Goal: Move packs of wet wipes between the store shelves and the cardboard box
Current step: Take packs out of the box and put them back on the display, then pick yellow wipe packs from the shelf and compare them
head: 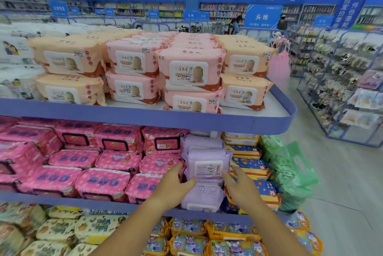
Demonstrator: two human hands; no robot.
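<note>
Two bare arms, left hand [173,187] and right hand [241,188] uncovered, left forearm [132,226] and right forearm [269,224] bare along their whole visible length, slender fingers, nails and finer detail too blurred to tell

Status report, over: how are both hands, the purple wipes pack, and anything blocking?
Both open: left hand, right hand, flanking top purple wipes pack. Pack on middle shelf, not yet gripped. Nothing in the way; cardboard box out of view.

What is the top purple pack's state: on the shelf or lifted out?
On the shelf: the top purple pack sits on the lower purple packs, left hand and right hand open at its sides.
</note>
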